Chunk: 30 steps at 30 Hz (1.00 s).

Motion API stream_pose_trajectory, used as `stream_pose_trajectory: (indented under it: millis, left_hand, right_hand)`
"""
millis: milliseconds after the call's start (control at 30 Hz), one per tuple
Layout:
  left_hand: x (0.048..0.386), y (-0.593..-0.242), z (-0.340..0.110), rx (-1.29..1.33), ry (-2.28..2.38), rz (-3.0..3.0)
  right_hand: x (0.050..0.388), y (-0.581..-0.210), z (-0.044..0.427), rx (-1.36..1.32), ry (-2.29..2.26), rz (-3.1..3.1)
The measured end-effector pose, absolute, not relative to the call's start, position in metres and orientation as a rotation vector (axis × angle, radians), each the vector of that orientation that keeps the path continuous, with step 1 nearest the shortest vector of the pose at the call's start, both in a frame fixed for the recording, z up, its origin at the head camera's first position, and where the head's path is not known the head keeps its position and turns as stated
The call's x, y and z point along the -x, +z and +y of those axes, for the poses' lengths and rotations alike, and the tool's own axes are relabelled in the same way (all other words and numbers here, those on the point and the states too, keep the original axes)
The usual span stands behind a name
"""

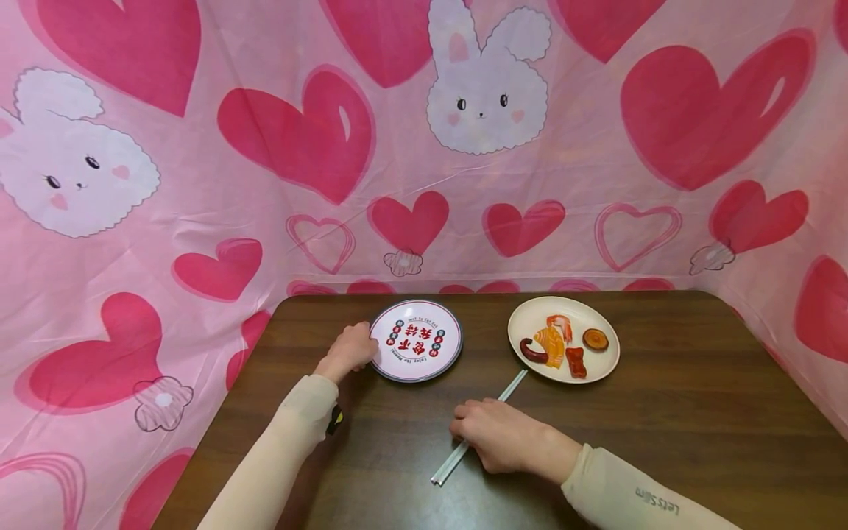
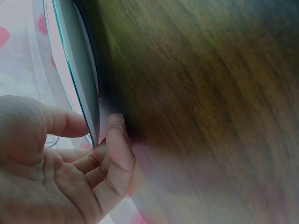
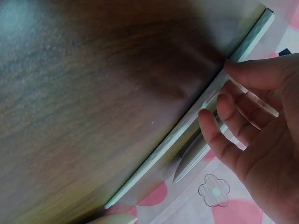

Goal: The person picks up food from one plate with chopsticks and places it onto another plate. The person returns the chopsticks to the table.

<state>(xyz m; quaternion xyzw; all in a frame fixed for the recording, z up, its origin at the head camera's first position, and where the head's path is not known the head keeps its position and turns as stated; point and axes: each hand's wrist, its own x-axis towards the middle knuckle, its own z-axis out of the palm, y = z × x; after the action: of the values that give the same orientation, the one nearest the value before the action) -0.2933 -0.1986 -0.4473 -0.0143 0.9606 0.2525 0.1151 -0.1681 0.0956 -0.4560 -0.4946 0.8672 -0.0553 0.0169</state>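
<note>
Your right sleeve [image 1: 636, 486], cream with dark lettering, runs to your right hand [image 1: 500, 436], whose thumb and bent fingers pinch the chopsticks [image 1: 453, 461]. They are two slim, pale silvery-green sticks side by side, passing beneath your hand: one end points back to the left of your fingers, the other forward and right, near the cream plate [image 1: 599, 372]. Ahead and left of that hand, your left hand [image 1: 350, 348] grips the left rim of the printed plate [image 1: 417, 342], thumb on top, fingers below. It is round and white, dark blue at the edge, with red characters and small red and blue discs. Ahead and right of your right hand, the cream plate bears a dark red curl [image 1: 534, 352], an orange striped piece [image 1: 550, 346], a glossy red piece [image 1: 577, 362] and a round brown slice [image 1: 595, 339].
</note>
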Motion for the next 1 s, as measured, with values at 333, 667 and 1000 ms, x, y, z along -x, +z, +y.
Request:
stream_pose_trajectory:
  millis: [333, 667, 1000]
  left_hand:
    - [0.2925, -0.4465, -0.1981, 0.031, 0.768, 2.815]
    - [0.2936, -0.4481, -0.1989, 0.035, 0.768, 2.809]
    - [0.2967, -0.4485, -0.1996, 0.051, 0.764, 2.799]
  right_hand:
    - [0.1674, -0.4537, 0.0949, 1.536, -0.122, 2.692]
    - [0.1668, -0.4526, 0.0947, 1.555, -0.095, 2.696]
    - [0.1676, -0.4528, 0.096, 1.582, -0.066, 2.691]
